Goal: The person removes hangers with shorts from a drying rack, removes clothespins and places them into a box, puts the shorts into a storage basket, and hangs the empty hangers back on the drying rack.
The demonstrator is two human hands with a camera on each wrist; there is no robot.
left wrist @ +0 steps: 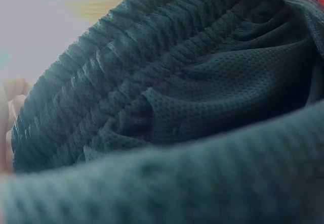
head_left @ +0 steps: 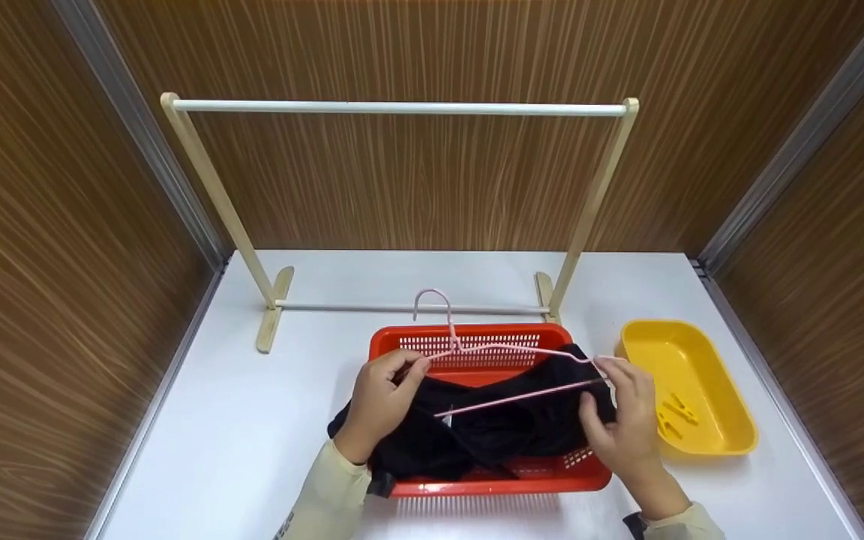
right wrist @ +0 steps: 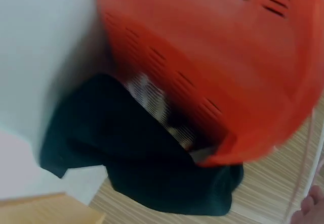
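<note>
A pink clothes hanger (head_left: 507, 348) is held above the red basket, its hook pointing up. My left hand (head_left: 383, 401) pinches the hanger's left shoulder; the hanger's left end is hidden by that hand and the cloth. At the other end, my right hand (head_left: 623, 412) grips the hanger's right corner. A black garment (head_left: 537, 420) lies beneath the hanger, draped over the basket. Its gathered elastic waistband (left wrist: 121, 57) fills the left wrist view, close to the camera. In the right wrist view dark cloth (right wrist: 142, 148) hangs beside the basket wall.
The red basket (head_left: 499, 487) stands on the white table. Behind it is a wooden rack with a white top rail (head_left: 402, 108). To the right sits a yellow tray (head_left: 732, 420) holding several yellow clothespins (head_left: 679, 409). Wood-grain panels enclose the table at the back and sides.
</note>
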